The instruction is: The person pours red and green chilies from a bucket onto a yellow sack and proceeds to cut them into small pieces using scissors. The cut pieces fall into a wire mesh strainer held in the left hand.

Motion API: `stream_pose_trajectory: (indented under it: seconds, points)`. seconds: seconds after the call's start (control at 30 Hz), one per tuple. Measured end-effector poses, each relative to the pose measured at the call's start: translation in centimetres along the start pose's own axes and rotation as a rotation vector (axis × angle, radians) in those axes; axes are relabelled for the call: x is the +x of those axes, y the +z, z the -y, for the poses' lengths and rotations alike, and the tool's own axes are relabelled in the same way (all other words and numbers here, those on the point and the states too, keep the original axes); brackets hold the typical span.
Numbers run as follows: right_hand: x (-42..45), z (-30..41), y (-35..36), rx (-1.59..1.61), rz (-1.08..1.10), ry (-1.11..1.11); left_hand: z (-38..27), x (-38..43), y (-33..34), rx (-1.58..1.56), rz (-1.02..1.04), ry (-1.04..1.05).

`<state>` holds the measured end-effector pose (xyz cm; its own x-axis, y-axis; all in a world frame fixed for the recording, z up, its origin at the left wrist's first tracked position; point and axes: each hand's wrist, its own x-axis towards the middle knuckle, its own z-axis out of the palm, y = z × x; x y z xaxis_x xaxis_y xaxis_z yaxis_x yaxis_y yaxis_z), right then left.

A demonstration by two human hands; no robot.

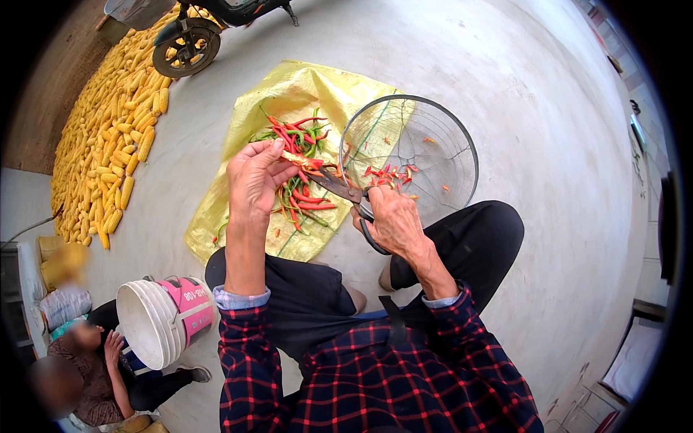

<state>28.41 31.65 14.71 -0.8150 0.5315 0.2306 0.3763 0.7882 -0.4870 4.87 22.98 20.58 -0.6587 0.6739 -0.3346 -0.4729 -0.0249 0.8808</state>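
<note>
Between the thumb and fingers of my left hand (254, 176) is a red chili pepper (302, 160), its pale inside showing along one side. My right hand (395, 219) grips a pair of dark, rusty scissors (342, 188), whose blades reach to the pepper's right end. Below, red and green chili peppers (311, 200) lie heaped on a yellow woven sack (260, 111). Overlapping the sack's right side, a round wire-mesh sieve (470, 135) holds small cut red pieces (391, 176). My right hand is over the sieve's near left rim.
Corn cobs (116, 146) are piled at the left, beside the front wheel of a scooter (187, 47). A white plastic bucket (162, 322) lies tilted near my left knee. Another person (97, 373) sits at the lower left. Concrete floor (541, 135) extends to the right.
</note>
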Motion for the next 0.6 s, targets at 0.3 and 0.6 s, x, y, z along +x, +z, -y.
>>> stream_pose_trajectory:
  seconds: [0.3,0.6]
  points:
    - [-2.1,-2.9,-0.6,0.075,-0.018,0.175,1.7,2.1,3.4,0.036,0.056,-0.068]
    - [-2.2,-4.1,-0.4,0.045,-0.075,0.143,3.9,3.5,5.4,0.152,0.106,-0.144]
